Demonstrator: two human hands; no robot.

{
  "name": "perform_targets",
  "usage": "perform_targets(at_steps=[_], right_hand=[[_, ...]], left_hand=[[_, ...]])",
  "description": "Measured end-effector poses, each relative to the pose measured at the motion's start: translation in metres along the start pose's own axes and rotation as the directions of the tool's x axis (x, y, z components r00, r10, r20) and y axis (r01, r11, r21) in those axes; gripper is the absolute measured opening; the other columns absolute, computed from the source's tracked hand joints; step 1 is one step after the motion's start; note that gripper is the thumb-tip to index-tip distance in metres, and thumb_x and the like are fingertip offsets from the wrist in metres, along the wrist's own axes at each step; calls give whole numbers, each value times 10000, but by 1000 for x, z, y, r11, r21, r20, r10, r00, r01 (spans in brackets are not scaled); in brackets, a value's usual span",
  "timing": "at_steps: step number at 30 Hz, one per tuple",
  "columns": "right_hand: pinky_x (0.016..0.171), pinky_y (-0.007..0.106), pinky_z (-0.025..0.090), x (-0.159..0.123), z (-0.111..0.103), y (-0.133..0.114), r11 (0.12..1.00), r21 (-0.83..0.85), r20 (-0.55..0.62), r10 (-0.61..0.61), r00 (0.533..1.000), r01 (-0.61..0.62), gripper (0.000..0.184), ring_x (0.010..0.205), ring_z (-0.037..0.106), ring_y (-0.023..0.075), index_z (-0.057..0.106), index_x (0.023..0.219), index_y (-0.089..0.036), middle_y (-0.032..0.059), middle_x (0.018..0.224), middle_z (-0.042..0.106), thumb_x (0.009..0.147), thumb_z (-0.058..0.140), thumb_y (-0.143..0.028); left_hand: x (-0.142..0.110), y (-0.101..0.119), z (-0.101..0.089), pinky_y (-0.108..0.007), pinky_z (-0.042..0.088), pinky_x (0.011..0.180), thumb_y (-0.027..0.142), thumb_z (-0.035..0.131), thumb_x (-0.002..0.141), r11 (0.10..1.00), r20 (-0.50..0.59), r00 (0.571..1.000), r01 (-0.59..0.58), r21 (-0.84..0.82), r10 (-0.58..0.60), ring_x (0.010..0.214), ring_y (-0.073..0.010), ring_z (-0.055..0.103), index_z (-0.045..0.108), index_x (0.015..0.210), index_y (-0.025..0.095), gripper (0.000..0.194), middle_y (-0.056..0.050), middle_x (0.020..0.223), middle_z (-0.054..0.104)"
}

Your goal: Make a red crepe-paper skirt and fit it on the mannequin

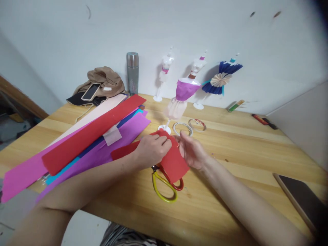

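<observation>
My left hand (151, 150) is closed on a piece of red crepe paper (174, 162), pinching its upper edge. My right hand (192, 151) grips the same red piece from the right side, fingers curled against it. The paper hangs down over scissors (165, 186) with yellow and red handles that lie on the wooden table (230, 153). Just behind my hands stands a small white doll form (179, 102) wearing a purple and pale pink paper dress.
Long folded sheets of crepe paper (87, 140) in red, pink, purple and blue lie at the left. Two tape rings (189, 126), two more doll forms (220, 80), a steel flask (132, 72), a beige bag with a phone (98, 85) and a dark tablet (304, 201) are about.
</observation>
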State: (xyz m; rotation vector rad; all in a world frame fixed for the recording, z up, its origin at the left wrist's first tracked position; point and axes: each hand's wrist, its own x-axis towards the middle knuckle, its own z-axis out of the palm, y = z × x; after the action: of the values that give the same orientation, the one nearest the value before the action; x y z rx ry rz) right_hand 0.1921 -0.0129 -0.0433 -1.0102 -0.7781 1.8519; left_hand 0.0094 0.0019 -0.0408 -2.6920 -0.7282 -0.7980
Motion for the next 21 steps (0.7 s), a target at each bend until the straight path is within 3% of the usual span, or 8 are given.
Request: perform_targets(at_steps=[4, 7, 9, 11, 13, 16, 18, 21], right_hand=[[526, 187, 494, -2, 4, 3, 1000, 13, -35, 2, 999, -2, 258, 530, 618, 97, 700, 739, -171, -8, 632, 700, 604, 885, -289], [518, 177, 496, -4, 6, 2, 998, -44, -26, -48, 999, 46, 261, 519, 622, 89, 712, 728, -169, -6, 640, 714, 577, 903, -263], [518, 175, 501, -6, 7, 0, 996, -47, -16, -77, 997, 76, 262, 518, 625, 86, 719, 729, -176, -10, 644, 718, 574, 909, -271], [520, 173, 505, -8, 9, -2, 994, -48, -4, -94, 996, 93, 271, 523, 633, 87, 726, 741, -182, -11, 652, 724, 568, 915, -271], [530, 181, 513, -10, 10, -3, 993, -60, 15, -104, 994, 105, 274, 526, 637, 92, 727, 754, -187, -11, 652, 725, 575, 913, -279], [570, 202, 529, -10, 8, -2, 990, -91, 41, -103, 994, 107, 271, 558, 654, 103, 721, 780, -196, -8, 679, 734, 602, 900, -294], [589, 213, 534, -9, 6, -1, 989, -115, 51, -89, 995, 95, 265, 581, 666, 110, 719, 795, -199, -5, 701, 739, 621, 889, -304], [618, 232, 543, -6, 2, 2, 984, -157, 61, -72, 996, 81, 280, 617, 686, 127, 723, 818, -194, 7, 728, 749, 623, 886, -314]], left_hand=[[2, 5, -8, -318, 511, 627, 295, 528, 893, 986, -50, 998, 35, -161, -43, 709, -207, 670, 665, 804, 143, 224, -68, 769, 716], [10, -2, -21, -364, 543, 796, 414, 515, 896, 841, 7, 959, 252, -478, -284, 892, -239, 695, 681, 896, 157, 306, -101, 937, 745], [15, -13, -25, -395, 523, 896, 416, 513, 893, 624, 129, 849, 471, -623, -512, 999, -252, 678, 676, 989, 165, 315, -117, 1044, 737], [19, -25, -25, -401, 500, 955, 420, 570, 861, 332, 317, 713, 610, -719, -625, 1064, -254, 659, 660, 1045, 160, 331, -118, 1121, 715], [20, -34, -23, -382, 518, 919, 464, 630, 822, 6, 540, 627, 656, -755, -562, 1036, -250, 668, 662, 1027, 160, 368, -117, 1086, 719], [18, -39, -22, -360, 550, 818, 496, 749, 720, -359, 758, 603, 670, -650, -248, 927, -244, 690, 697, 993, 158, 438, -118, 1008, 736], [16, -38, -23, -360, 554, 800, 419, 831, 632, -451, 791, 597, 674, -585, -134, 881, -246, 699, 716, 986, 128, 472, -135, 987, 741], [14, -39, -20, -336, 551, 751, 290, 838, 595, -395, 772, 581, 666, -632, -257, 808, -231, 705, 716, 934, 90, 412, -129, 899, 743]])
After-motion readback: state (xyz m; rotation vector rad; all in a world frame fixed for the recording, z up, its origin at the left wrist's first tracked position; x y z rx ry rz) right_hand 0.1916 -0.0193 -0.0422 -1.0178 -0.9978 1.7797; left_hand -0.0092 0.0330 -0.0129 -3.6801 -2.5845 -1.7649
